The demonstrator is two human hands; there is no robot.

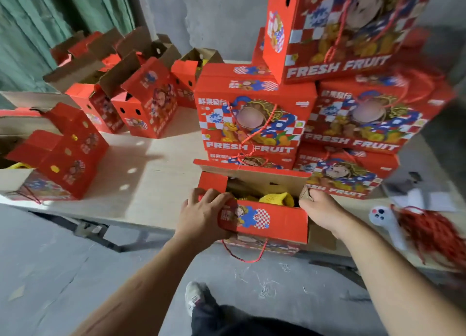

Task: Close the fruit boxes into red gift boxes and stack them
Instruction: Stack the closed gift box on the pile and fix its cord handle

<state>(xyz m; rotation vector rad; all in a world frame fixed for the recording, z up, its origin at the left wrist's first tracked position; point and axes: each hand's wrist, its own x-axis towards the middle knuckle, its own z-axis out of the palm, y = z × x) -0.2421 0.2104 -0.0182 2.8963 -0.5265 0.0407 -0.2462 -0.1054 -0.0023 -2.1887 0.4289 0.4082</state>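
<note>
An open red gift box (pixel 272 222) stands at the table's front edge, flaps up, with yellow foam-netted fruit (pixel 276 199) showing inside. My left hand (pixel 201 217) grips the box's left end, fingers curled over the side flap. My right hand (pixel 321 209) holds the right side flap, thumb and fingers around its cardboard edge. Directly behind the box rises a stack of closed red gift boxes (pixel 254 116), several high, printed FRESH FRUIT, with one box (pixel 335 30) set on top at an angle.
Several open red boxes (pixel 146 101) with raised flaps fill the table's left and back. A bundle of red cords (pixel 428 229) and a white toy (pixel 385 219) lie at the right. The wooden table (pixel 151 164) shows bare wood in the middle. My shoe (pixel 195 298) is on the concrete floor.
</note>
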